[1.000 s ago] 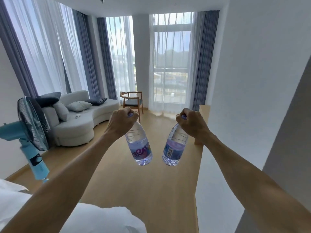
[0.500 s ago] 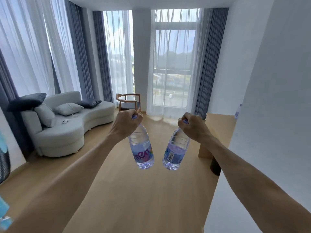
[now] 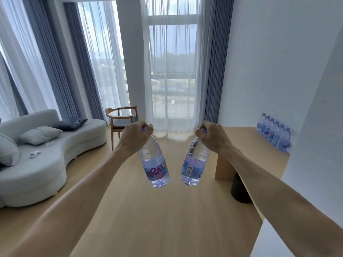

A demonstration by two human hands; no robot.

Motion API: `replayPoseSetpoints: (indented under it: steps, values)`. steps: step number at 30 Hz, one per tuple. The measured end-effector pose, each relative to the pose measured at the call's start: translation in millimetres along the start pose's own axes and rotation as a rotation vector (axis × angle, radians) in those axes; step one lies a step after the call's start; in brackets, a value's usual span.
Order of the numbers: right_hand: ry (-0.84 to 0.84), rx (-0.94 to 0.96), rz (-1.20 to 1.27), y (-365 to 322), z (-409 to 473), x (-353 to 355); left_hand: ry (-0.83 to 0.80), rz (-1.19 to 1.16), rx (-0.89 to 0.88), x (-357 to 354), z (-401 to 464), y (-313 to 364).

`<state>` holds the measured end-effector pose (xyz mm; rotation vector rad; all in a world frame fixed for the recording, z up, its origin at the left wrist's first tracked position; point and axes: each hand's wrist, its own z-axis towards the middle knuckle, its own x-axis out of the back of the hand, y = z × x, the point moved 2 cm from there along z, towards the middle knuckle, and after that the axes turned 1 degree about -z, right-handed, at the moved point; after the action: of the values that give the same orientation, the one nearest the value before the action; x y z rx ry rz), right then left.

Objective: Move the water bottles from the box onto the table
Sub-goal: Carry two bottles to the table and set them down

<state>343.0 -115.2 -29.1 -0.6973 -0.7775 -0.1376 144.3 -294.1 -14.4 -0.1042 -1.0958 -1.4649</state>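
Table (image 3: 246,138) is the landmark you are heading for: a pale wooden top running along the white wall, ahead of you and to your right. You are holding both arms out in front, short of its near end, so the load is hanging over bare floor and well apart from the top. Against the wall at the table's far side, a row of bottles (image 3: 273,133) is already standing upright and packed shoulder to shoulder, which suggests you are lining them up there to keep the front of the top free; the box is not showing in this view. Your left hand (image 3: 134,139) is curling round the cap and neck of the left bottle (image 3: 155,164), and your right hand (image 3: 213,138) is gripping the right bottle (image 3: 194,164) the same way, so each is dangling base-down and tilting a little toward the other. Gripping by the neck is probably what is letting you carry one per hand. Purple letters reading "nten" are showing on the left label, cut off at the edge; the right label is facing you with a barcode only.
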Motion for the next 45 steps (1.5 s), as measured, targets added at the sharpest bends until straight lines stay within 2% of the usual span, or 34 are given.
replayPoseSetpoints:
  steps: [15,30,38,45]
  values:
    - [0.018,-0.057,0.014,168,255,-63,0.052,-0.016,0.042,-166,258,-62]
    - [0.051,-0.249,-0.07,355,450,-113,-0.124,-0.159,-0.016,-385,506,-123]
    - [0.145,-0.441,-0.088,453,544,-111,-0.258,-0.227,-0.127,-507,646,-115]
    - [0.244,-0.567,-0.092,559,583,-96,-0.339,-0.282,-0.229,-631,720,-91]
